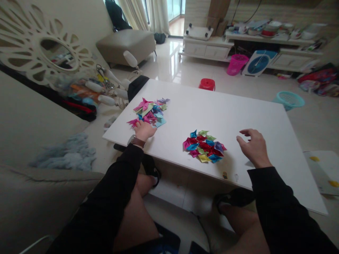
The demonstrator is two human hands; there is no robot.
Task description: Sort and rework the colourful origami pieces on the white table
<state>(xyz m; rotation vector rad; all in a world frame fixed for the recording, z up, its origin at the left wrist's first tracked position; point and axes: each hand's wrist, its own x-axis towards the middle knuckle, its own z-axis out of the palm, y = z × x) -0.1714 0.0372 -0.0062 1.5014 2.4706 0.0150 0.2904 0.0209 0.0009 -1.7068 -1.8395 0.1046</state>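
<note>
While the left hand [144, 131] reaches to the near edge of the loose origami pile [153, 112] at ten o'clock on the white tabletop [182, 100], whether its fingers grip any paper cannot be told. That heap is pink, blue, pale green and purple, with thin points sticking out. Toward six o'clock, shiny pointed origami pieces [204, 146] lie clustered, red, blue, green, yellow, pink and purple. The right hand [253, 145] hovers at three o'clock, thumb and fingers apart, holding nothing.

The folded pieces [204, 146] were paper (some with a glossy sheen); the tabletop [193, 113] looked smooth and white.
</note>
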